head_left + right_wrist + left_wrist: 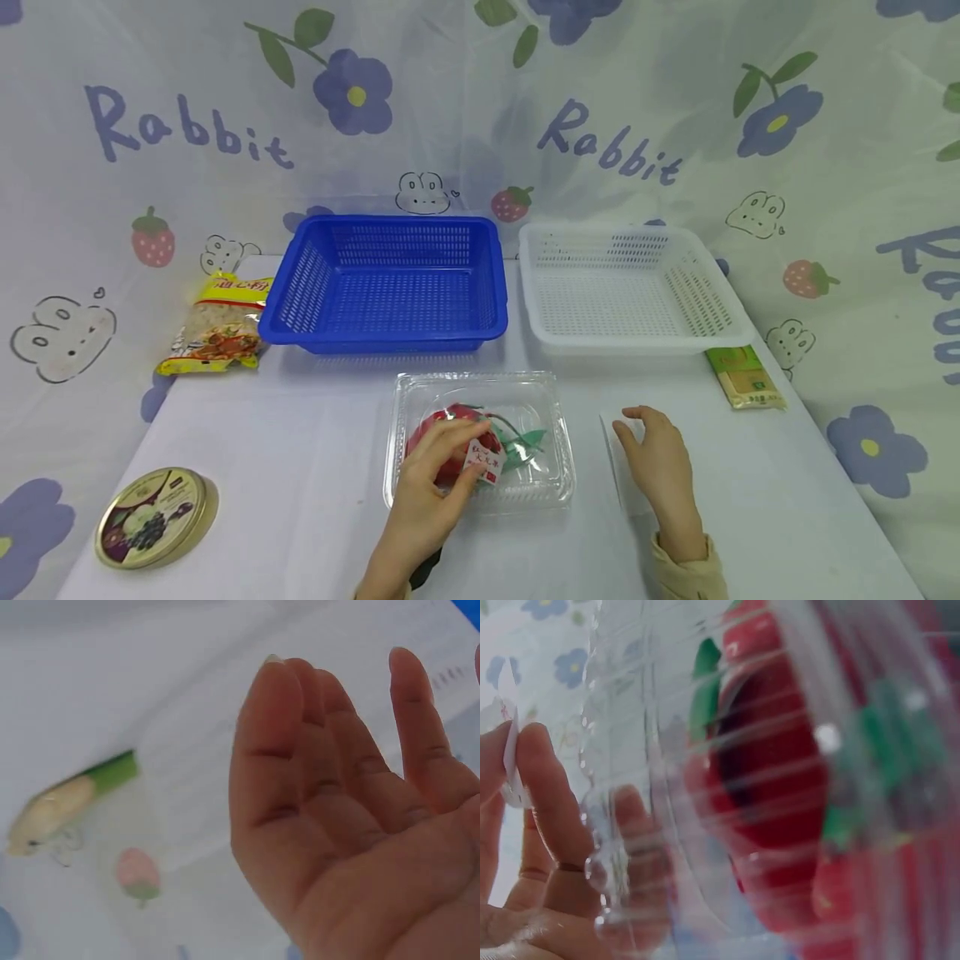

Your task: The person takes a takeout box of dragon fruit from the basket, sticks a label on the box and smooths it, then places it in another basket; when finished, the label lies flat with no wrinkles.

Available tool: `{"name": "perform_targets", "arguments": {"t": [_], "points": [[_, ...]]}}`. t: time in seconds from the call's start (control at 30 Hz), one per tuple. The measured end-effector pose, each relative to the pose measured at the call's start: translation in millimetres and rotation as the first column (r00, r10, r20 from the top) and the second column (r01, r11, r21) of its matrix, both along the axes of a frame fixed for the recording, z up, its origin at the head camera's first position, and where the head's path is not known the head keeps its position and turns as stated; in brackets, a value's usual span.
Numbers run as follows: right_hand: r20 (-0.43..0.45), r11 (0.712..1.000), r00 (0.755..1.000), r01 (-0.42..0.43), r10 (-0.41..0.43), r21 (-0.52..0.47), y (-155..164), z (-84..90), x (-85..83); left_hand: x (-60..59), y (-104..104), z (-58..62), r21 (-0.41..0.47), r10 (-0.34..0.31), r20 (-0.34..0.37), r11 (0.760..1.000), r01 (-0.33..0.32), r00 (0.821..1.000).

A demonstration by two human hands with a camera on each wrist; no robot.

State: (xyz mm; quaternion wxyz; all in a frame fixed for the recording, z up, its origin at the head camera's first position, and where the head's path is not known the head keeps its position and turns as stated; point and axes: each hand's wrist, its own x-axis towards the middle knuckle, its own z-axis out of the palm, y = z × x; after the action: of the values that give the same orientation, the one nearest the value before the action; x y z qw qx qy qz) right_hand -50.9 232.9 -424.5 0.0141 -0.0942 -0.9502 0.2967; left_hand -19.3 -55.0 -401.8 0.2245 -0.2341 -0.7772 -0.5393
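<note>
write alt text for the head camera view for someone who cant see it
A person's left hand pinches a small white label on a red and green item in a clear plastic tray, while the right hand rests open on the white table. Behind sit an empty blue basket and white basket.

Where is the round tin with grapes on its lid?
In the head view, the round tin lies at the table's near left corner, left of the left hand.
</note>
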Motion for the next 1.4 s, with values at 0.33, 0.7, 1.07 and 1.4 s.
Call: {"name": "perform_targets", "arguments": {"t": [0.33,0.7,1.07,1.4], "points": [[-0.331,0.93,0.9,-0.343,0.285,-0.132,-57,55.9,-14.1,0.2,4,-5.7,0.034,0.107,-0.01,0.994,-0.107,0.994],[-0.325,0.755,0.701,-0.652,0.635,0.07,-109,76.4,-14.6,1.5,7,-7.1,0.019,0.19,0.022,0.982,-0.19,0.982],[-0.337,0.745,0.699,-0.667,0.631,0.014,-117,73.0,-17.3,1.0,12,-8.1,-0.047,0.263,0.061,0.964,-0.26,0.963],[-0.308,0.735,0.707,-0.677,0.637,-0.034,-115,70.4,-18.9,0.3,18,-4.2,-0.138,0.316,0.116,0.944,-0.3,0.942]]}}
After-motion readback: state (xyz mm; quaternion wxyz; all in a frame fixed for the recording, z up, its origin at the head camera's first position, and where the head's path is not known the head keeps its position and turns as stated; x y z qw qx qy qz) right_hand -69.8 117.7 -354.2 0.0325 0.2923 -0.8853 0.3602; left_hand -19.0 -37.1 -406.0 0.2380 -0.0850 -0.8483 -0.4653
